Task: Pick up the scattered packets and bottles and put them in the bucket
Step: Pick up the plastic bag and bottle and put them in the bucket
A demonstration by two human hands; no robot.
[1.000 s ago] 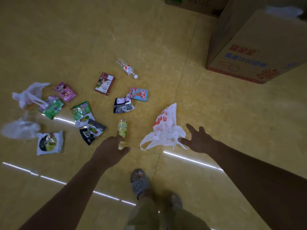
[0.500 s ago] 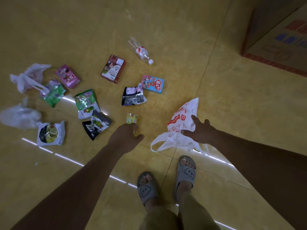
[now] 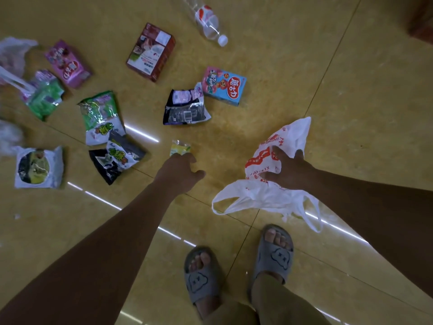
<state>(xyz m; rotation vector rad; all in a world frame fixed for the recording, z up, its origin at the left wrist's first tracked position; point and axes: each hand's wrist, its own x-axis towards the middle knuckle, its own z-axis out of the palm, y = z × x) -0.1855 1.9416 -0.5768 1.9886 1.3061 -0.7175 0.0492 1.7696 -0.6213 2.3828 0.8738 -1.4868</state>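
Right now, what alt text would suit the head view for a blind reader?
A person's left hand reaches for a yellow packet and the right hand rests on a white plastic bag, amid snack packets and a bottle scattered on a yellow floor.

bottle cut by top edge, yellow packet half hidden behind left hand

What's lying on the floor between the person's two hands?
Nothing: in the head view, only bare yellow floor separates the left hand, at the small yellow packet, from the right hand on the white plastic bag.
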